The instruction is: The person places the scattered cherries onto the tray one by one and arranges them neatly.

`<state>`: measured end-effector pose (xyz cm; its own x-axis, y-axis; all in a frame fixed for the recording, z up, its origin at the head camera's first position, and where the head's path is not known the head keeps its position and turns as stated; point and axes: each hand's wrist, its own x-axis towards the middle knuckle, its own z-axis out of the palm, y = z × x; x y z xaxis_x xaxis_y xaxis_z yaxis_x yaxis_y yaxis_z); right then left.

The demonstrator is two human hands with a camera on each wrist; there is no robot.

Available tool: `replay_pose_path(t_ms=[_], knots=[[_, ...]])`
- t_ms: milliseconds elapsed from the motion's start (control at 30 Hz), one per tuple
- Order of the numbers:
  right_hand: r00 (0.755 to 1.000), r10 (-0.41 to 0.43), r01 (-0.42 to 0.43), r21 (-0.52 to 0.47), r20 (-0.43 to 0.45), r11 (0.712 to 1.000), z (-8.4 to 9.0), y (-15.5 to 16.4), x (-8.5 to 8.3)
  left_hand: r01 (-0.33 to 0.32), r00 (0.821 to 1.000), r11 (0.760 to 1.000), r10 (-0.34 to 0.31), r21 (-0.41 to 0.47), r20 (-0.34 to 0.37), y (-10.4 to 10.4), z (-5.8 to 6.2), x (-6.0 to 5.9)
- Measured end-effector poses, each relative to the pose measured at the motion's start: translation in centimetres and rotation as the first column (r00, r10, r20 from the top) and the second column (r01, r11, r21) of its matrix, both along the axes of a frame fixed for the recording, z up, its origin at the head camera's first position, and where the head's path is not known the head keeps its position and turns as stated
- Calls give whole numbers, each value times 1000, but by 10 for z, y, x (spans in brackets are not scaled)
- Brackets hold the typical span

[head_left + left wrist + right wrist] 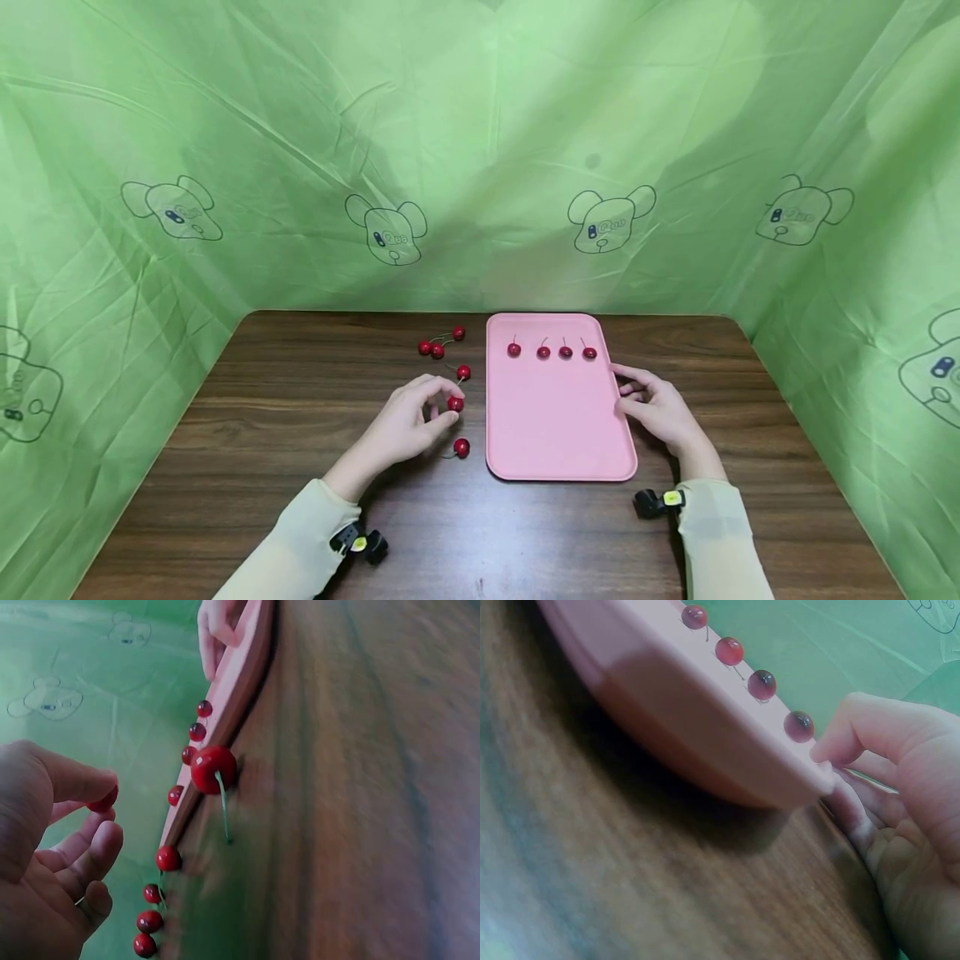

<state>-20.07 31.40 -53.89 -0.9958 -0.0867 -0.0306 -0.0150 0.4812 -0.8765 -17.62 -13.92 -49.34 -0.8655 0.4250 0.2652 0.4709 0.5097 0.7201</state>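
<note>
Between thumb and fingertips, my left hand [412, 421] pinches a red cherry [106, 798], just left of the pink tray [555, 425]. My right hand [660, 408] holds the tray's right edge; the right wrist view has the thumb [826, 750] at the rim and other fingers against the outer side. Several cherries with stems stand in a row across the tray's far part, the rightmost cherry [589, 353] nearest my right hand. On the table, one loose cherry [462, 448] lies in front of my left hand and another cherry [463, 372] just beyond it.
Farther back on the brown wooden table [300, 400] lies a small cluster of three cherries [437, 351], left of the tray. Green cloth [480, 167] printed with cartoon heads hangs behind the table and along both sides.
</note>
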Motion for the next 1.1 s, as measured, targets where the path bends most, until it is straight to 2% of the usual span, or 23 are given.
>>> replay_pose_path(t_ms=[233, 533, 867, 1100], knots=[[1000, 3, -3, 1, -2, 1000, 0, 0, 0, 8, 1000, 1000, -8, 7, -11, 22, 7, -14], [1000, 11, -11, -8, -2, 1000, 2, -1, 1, 13, 998, 1000, -12, 12, -60, 61, 15, -39], [1000, 17, -17, -20, -5, 1000, 0, 0, -1, 23, 1000, 1000, -23, -2, 1, 110, 24, -66], [1000, 14, -14, -15, -22, 1000, 1, 0, 0, 36, 998, 999, -36, 2, 57, 140, 17, -78]])
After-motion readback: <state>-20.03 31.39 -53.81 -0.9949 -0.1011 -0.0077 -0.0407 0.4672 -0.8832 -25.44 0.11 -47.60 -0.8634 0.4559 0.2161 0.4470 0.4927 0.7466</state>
